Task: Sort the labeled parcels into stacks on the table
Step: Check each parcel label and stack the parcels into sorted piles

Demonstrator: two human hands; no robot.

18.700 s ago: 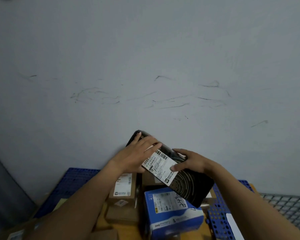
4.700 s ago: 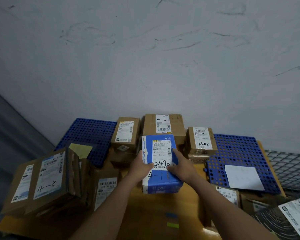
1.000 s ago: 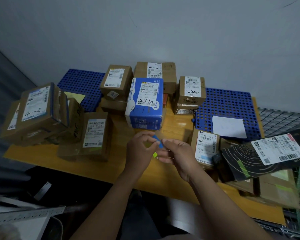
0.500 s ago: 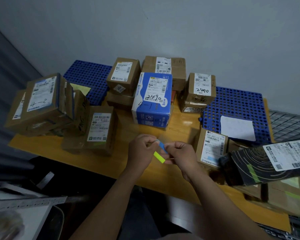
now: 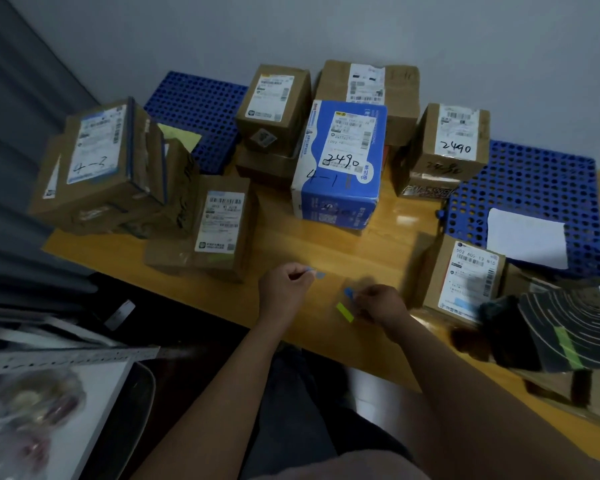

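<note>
Bench (image 5: pixel 326 247): wooden, carrying all the parcels, its front edge lying just below the hands
Left hand (image 5: pixel 284 287): hovering over the front of the bench, fingers curled, pinching a small blue tab (image 5: pixel 318 274)
Right hand (image 5: pixel 378 304): hovering beside the left hand and apart from it, fingers curled, gripping a sticker strip (image 5: pixel 346 308) that is showing a blue end and a yellow-green end; blurred
Blue box (image 5: pixel 340 164): sitting at mid-bench behind the hands, white label facing up, handwriting reading "2490" and "4-1"
Marked brown box (image 5: pixel 451 140): sitting right of the blue box on top of a lower box (image 5: pixel 423 185), label reading "2490"
Rear box (image 5: pixel 368 86): lying behind the blue box, near the wall
Rear left box (image 5: pixel 274 102): resting on a flat carton (image 5: pixel 267 166), just left of the blue box
Left stack (image 5: pixel 101 157): brown boxes leaning at the bench's left end, top label reading "4-3"
Flat box (image 5: pixel 212 226): lying label-up, touching the left stack
Right front box (image 5: pixel 465 275): standing near the right hand, label facing the camera
Black parcel (image 5: pixel 568 327): lying at the far right, ring-patterned
Blue mats (image 5: pixel 194 105): perforated, one lying rear left, one (image 5: pixel 534 174) lying right and carrying a white sheet (image 5: pixel 527 237)
</note>
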